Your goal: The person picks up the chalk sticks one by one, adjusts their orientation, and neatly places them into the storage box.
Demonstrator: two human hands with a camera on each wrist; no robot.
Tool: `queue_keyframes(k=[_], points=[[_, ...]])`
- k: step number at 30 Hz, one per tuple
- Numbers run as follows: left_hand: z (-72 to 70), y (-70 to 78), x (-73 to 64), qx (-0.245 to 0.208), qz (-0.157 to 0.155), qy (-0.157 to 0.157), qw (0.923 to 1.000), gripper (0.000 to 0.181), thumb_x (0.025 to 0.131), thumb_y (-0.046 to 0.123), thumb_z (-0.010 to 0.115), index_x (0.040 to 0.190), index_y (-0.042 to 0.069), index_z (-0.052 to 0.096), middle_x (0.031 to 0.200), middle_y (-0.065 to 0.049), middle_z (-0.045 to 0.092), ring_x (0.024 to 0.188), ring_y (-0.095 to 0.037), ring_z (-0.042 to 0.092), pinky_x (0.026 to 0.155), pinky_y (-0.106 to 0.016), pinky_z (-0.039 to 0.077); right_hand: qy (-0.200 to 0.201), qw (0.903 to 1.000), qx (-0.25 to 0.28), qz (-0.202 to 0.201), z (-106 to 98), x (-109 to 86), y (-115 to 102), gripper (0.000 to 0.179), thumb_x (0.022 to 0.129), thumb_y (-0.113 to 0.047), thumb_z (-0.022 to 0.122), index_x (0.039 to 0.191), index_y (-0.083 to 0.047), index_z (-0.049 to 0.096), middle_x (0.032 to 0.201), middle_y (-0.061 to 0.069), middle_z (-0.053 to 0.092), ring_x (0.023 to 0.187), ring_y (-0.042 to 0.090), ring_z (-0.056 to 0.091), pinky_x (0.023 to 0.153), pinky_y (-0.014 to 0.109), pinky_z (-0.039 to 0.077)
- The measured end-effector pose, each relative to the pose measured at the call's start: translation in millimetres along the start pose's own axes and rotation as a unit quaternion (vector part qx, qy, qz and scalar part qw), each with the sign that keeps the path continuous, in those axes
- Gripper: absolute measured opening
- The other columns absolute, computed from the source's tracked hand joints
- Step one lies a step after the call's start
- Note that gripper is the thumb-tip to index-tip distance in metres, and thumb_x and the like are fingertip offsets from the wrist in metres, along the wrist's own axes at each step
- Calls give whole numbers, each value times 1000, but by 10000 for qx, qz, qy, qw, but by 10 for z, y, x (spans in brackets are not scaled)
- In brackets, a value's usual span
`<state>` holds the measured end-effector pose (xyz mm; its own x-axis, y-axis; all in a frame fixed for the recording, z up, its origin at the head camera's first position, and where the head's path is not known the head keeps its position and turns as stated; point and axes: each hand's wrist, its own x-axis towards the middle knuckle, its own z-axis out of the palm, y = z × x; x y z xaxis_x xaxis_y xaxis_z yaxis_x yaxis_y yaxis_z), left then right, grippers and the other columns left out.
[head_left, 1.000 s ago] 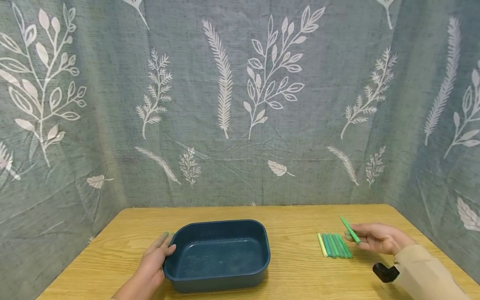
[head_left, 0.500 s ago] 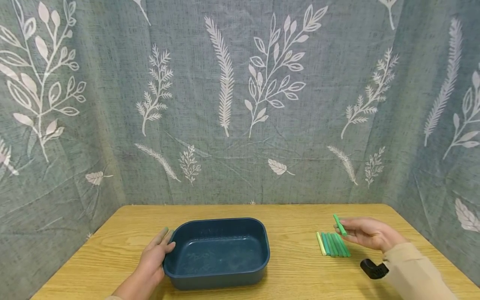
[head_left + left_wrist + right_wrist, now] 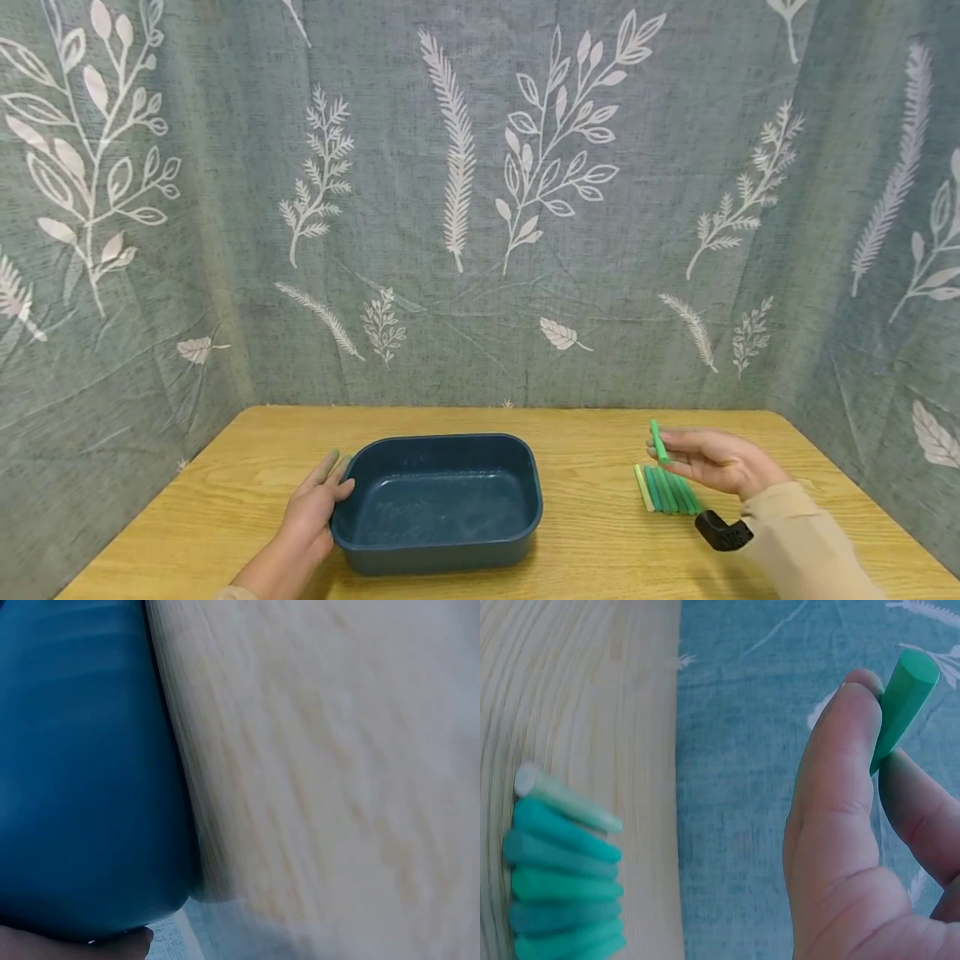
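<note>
My right hand [image 3: 723,460] pinches a green chalk stick [image 3: 660,443] between thumb and fingertips, above the table. In the right wrist view this chalk stick [image 3: 907,694] points upward, its flat end showing. Just below the hand lies a row of several chalk sticks [image 3: 666,490], side by side, one pale yellow and the others green or teal. My left hand [image 3: 306,512] holds the left side of a dark blue rectangular tub [image 3: 442,562], thumb over the rim and fingers along the outer wall. Only the tub's outer wall [image 3: 82,765] and part of a finger [image 3: 75,946] show in the left wrist view.
All this is on a light wooden table [image 3: 592,533]. A grey-green curtain [image 3: 480,350] with white leaf prints encloses the back and both sides. A black device [image 3: 723,532] is attached at my right wrist.
My right hand has moved left with the green chalk stick, from the right of the chalk row to above it. The left hand stays at the tub's side.
</note>
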<state>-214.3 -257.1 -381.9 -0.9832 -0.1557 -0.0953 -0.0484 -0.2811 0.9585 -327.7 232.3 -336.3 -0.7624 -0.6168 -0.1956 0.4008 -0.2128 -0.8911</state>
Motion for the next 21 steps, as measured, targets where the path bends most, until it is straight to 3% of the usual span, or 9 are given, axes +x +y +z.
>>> queue_keyframes(k=[14,21], points=[[8,-21,1,-61,54,7,10000,66,105,-2,29,150,5,-18,157,-21,-15,143,-41,-10,118,-46,17,-248,9964,808,-19,306,165,12,19,102,-1,47,103,0,66,102,13,65,95,20,67,92,26,52],[17,-2,6,38,101,59,9999,65,104,-2,32,151,3,-14,157,-20,-11,143,-40,-10,118,-47,12,-266,9971,690,-182,415,238,12,19,102,-3,49,100,-1,67,99,12,67,92,19,67,86,26,55]])
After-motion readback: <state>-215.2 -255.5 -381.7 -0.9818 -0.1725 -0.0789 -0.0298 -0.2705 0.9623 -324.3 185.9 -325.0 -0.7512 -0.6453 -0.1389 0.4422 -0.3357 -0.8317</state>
